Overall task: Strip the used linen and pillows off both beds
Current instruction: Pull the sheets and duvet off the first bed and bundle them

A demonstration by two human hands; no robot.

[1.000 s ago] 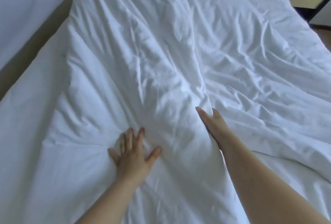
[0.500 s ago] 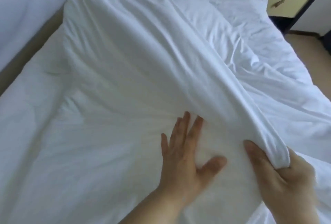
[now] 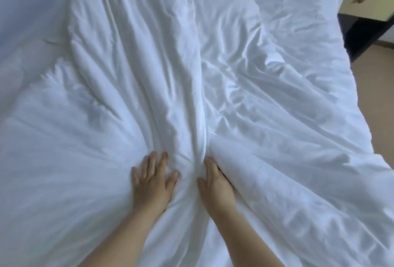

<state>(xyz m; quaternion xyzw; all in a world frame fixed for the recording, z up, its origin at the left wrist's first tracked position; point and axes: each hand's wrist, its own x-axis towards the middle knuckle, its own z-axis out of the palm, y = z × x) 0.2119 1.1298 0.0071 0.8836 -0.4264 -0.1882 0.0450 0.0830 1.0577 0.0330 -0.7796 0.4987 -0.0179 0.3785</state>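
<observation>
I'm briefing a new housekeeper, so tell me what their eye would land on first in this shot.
First, the rumpled white linen filling nearly the whole view, bunched into a long ridge up the middle. Next, two bare hands at bottom centre: the left hand pressed flat with fingers spread, the right hand pushed against the ridge's base. A pale cabinet sits top right.

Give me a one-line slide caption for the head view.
Left hand and right hand press a ridge of rumpled white bedding together between them.
</observation>
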